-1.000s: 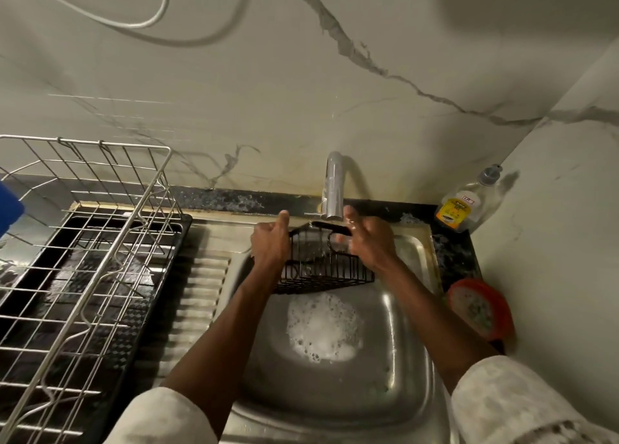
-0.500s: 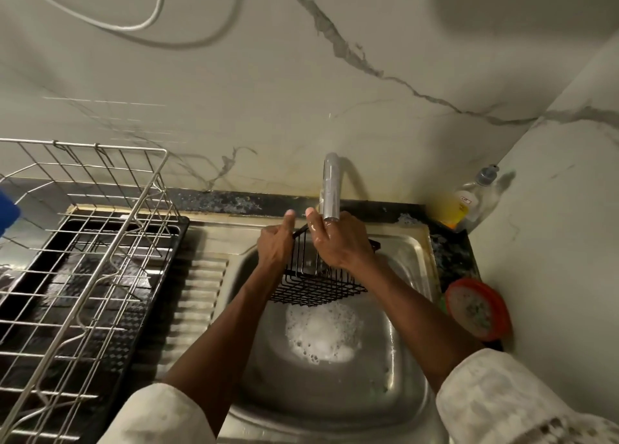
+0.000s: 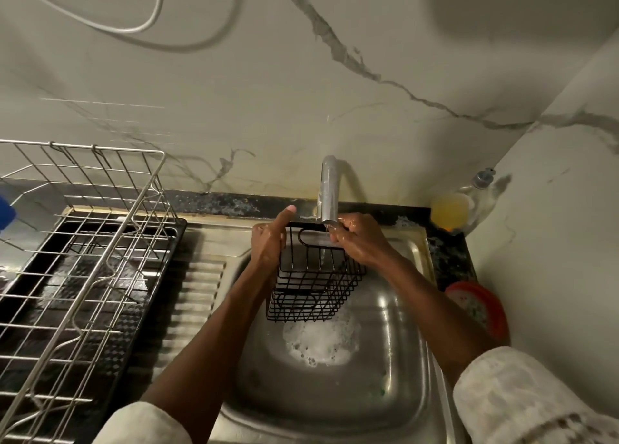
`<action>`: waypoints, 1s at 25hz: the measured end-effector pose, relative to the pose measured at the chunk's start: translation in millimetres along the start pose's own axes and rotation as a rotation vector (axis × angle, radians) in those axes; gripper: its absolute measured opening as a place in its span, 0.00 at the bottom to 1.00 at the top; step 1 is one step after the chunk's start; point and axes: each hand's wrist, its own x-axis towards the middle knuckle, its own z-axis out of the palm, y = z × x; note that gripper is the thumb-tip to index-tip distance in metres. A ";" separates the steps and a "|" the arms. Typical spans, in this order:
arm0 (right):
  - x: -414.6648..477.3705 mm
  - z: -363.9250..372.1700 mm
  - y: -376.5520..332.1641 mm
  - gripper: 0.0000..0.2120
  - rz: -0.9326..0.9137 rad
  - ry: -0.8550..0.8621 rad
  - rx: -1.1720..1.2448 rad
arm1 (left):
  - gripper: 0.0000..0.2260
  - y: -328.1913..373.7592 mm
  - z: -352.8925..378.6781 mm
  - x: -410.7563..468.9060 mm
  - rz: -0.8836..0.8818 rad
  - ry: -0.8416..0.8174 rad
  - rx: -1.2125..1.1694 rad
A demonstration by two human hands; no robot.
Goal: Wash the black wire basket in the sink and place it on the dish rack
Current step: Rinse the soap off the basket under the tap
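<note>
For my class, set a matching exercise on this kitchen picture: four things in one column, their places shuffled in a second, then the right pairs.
1 black wire basket
2 dish rack
3 soap bottle
4 foam

a back right corner of the counter
b bottom of the sink
c held under the tap
d left of the sink

Pairs: 1-c, 2-d, 3-a, 4-b

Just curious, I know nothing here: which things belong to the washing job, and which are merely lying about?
Job: black wire basket, left hand, right hand, tap, sink, dish rack.
Lying about: soap bottle, red-rimmed dish, white cable, blue object.
</note>
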 end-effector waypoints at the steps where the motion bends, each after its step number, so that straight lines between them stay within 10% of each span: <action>1: -0.5 4.6 -5.7 0.16 0.005 0.026 -0.023 | 0.27 -2.5 -2.9 -0.5 -0.042 -0.017 -0.008; 5: 3.6 23.0 -28.1 0.25 -0.007 0.114 -0.259 | 0.22 -12.2 -12.7 -8.3 -0.093 -0.052 -0.086; 12: 6.5 33.4 1.5 0.18 0.190 0.047 0.747 | 0.14 -26.1 -23.7 -11.6 -0.209 -0.039 -0.527; 20: 36.6 50.2 -3.9 0.14 0.421 -0.129 0.412 | 0.31 12.7 -7.4 -5.3 0.145 -0.217 0.694; 25: 40.5 25.3 4.5 0.21 0.334 -0.109 0.368 | 0.22 20.7 6.3 -10.9 -0.332 -0.196 0.181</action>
